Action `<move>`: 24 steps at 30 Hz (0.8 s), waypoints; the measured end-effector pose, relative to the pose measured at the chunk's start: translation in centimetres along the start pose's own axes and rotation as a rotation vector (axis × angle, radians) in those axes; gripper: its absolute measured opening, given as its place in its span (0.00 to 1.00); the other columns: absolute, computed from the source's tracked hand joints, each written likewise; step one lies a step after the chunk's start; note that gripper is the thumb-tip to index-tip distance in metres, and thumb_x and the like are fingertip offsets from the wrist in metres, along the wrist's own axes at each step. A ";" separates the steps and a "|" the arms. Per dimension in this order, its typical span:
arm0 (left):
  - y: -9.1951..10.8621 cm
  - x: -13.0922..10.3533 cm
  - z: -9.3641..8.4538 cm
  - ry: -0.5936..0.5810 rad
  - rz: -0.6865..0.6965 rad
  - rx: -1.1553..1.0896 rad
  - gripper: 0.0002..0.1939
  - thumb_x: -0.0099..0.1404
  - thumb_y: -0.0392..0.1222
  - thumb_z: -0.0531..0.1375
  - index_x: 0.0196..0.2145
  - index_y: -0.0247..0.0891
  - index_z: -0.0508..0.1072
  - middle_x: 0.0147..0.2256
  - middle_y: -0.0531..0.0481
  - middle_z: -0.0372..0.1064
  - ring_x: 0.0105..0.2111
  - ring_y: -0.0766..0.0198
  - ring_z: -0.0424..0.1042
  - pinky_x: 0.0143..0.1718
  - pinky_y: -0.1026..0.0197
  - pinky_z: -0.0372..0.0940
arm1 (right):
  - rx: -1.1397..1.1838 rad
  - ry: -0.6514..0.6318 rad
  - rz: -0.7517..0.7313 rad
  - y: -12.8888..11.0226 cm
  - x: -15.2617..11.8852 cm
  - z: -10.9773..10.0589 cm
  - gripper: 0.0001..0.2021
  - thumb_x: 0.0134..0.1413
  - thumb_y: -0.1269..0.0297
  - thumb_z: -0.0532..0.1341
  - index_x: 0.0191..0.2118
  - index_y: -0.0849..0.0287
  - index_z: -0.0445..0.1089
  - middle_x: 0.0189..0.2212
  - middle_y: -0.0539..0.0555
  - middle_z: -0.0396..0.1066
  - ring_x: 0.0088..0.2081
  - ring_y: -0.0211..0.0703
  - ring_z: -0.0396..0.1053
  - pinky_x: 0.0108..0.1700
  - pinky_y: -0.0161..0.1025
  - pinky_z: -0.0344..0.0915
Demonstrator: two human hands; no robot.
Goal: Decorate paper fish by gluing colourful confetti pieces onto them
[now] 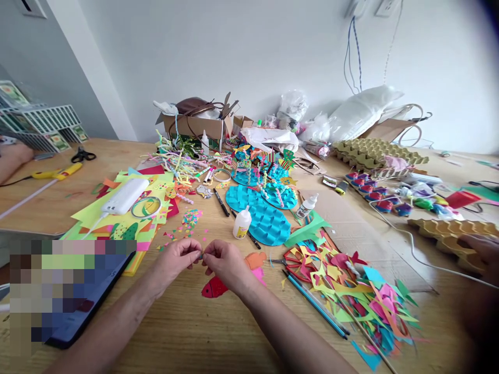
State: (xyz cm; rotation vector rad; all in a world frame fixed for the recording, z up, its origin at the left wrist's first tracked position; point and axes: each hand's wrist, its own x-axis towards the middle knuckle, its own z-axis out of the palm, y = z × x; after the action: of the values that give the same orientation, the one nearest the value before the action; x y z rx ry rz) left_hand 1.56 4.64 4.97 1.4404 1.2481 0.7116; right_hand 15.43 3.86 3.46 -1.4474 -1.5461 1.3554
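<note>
My left hand (182,258) and my right hand (222,262) meet above the wooden table, fingertips pinched close together. Whatever lies between them is too small to make out. Below and beside my right hand lies a red paper fish (213,287), with orange (255,258) and pink paper shapes partly behind the wrist. Small colored paper bits (191,221) are scattered just beyond my left hand. A white glue bottle (242,223) stands upright past my right hand, beside blue textured ovals (268,223). A black marker (221,202) lies farther back.
Paper scraps (374,296) and pencils (317,304) spread at the right. Colored sheets with a white power bank (127,196) are at the left, near a tablet (89,301). Another person's hand (483,249) touches an egg tray (452,231). A second glue bottle (306,206) stands farther back.
</note>
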 end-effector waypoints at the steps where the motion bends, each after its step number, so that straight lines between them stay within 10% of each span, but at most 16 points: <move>1: -0.1 0.0 0.0 0.002 -0.002 -0.006 0.10 0.48 0.47 0.55 0.24 0.38 0.66 0.21 0.56 0.59 0.22 0.68 0.57 0.23 0.66 0.56 | -0.001 -0.005 0.001 0.1 0.1 0.0 0.04 0.42 0.73 0.53 0.24 0.60 0.63 0.19 0.46 0.66 0.18 0.32 0.66 0.19 0.25 0.59; 24: -1.5 -0.1 -0.4 0.051 0.009 -0.179 0.09 0.48 0.41 0.59 0.27 0.36 0.65 0.26 0.56 0.61 0.28 0.67 0.60 0.29 0.66 0.56 | -0.086 -0.029 -0.018 0.4 1.1 -0.6 0.05 0.39 0.77 0.53 0.23 0.60 0.62 0.16 0.44 0.61 0.19 0.31 0.64 0.20 0.26 0.55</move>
State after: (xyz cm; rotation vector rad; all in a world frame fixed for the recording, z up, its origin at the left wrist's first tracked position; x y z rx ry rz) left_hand 0.74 4.55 3.69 1.2885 1.1858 0.8485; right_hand 15.85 5.02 3.07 -1.4673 -1.6508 1.3193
